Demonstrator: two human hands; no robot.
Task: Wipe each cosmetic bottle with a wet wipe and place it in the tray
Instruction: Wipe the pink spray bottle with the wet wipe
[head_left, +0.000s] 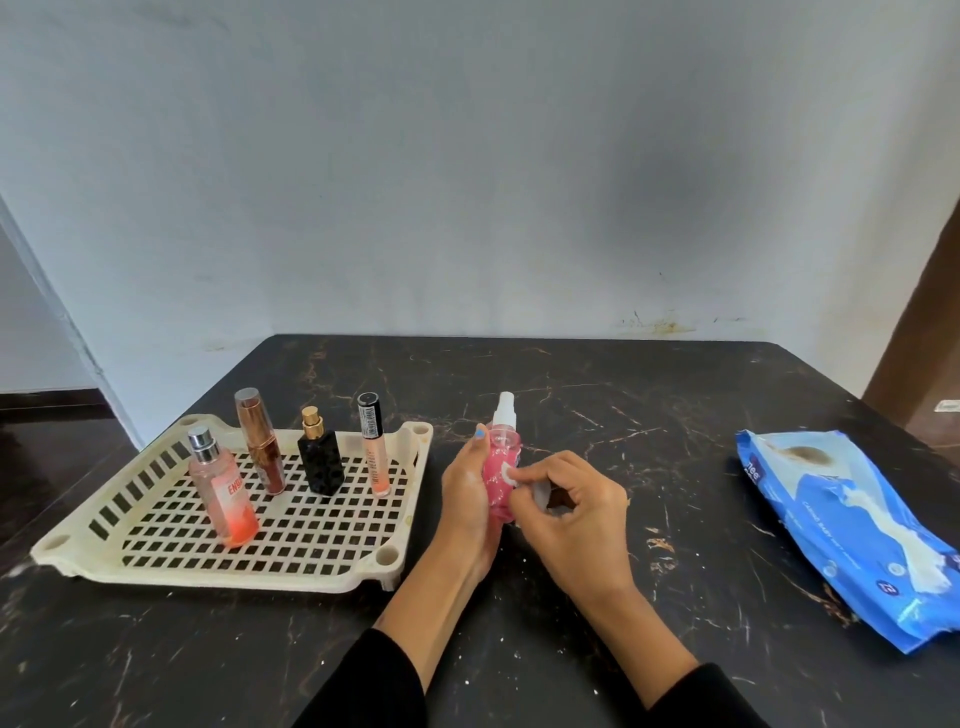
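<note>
Low in the middle of the frame, two black sleeves (374, 686) reach onto the dark veined marble table (649, 415). The left hand (467, 504) grips a small pink spray bottle with a white nozzle (501, 457) upright at centre, while the right hand (571, 514) pinches a bit of white wet wipe (540, 491) against its side. At left sits the cream plastic lattice tray (291, 545), holding four upright cosmetic bottles (317, 462). At right lies a blue wet-wipe packet (852, 535), well apart from the hands.
</note>
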